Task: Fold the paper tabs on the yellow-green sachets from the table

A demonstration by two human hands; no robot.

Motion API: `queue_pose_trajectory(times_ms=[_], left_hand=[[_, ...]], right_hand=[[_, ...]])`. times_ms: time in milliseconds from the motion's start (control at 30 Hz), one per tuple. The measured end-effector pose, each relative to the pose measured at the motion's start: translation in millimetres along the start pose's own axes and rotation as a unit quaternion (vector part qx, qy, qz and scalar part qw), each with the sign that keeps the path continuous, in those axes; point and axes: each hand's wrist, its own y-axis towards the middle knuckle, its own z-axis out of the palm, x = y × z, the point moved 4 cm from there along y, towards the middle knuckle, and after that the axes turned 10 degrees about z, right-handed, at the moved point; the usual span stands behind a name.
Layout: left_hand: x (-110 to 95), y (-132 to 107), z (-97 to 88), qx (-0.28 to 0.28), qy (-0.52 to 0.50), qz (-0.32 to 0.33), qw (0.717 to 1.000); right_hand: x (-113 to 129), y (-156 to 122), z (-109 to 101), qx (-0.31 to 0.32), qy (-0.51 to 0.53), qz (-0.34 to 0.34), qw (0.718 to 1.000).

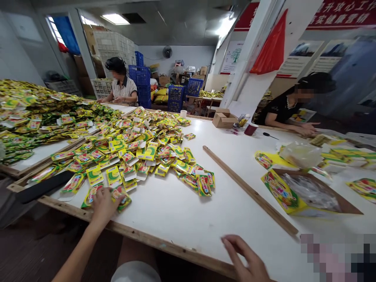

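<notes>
My left hand (103, 206) is at the table's near edge, fingers bent and closed around a small yellow-green printed box (122, 200). Another such box (89, 196) lies against the hand's left side. Beyond it spreads a loose pile of the same small boxes (151, 150), some with white end flaps raised. Over the bare white tabletop (188, 219) at the lower right is my right hand (248, 260), fingers loosely curved, thumb apart, nothing between them. The right wrist is cut off by the frame.
A wooden strip (249, 190) crosses the table to the right. Past it stands an opened larger yellow box (293, 196) with clear plastic inside. Green-yellow packets (38, 117) heap at left; a black bar (47, 187) overlaps the edge. Two people work across the table.
</notes>
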Motion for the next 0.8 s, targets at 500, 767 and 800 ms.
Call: queue_pose_trajectory(times_ms=[500,767,800], left_hand=[[-178.1,-95.5,42.1,0.164,-0.686,0.077,0.705],[-179.2,-95.6,40.0,0.184,-0.657,0.099,0.725],[-179.7,-94.3,39.2,0.193,-0.643,0.109,0.733]], right_hand=[[50.3,19.8,125.5,0.125,0.208,-0.071,0.967],[57.2,27.9,113.1,0.136,0.154,-0.082,0.975],[59.0,28.9,113.0,0.128,0.148,-0.086,0.977]])
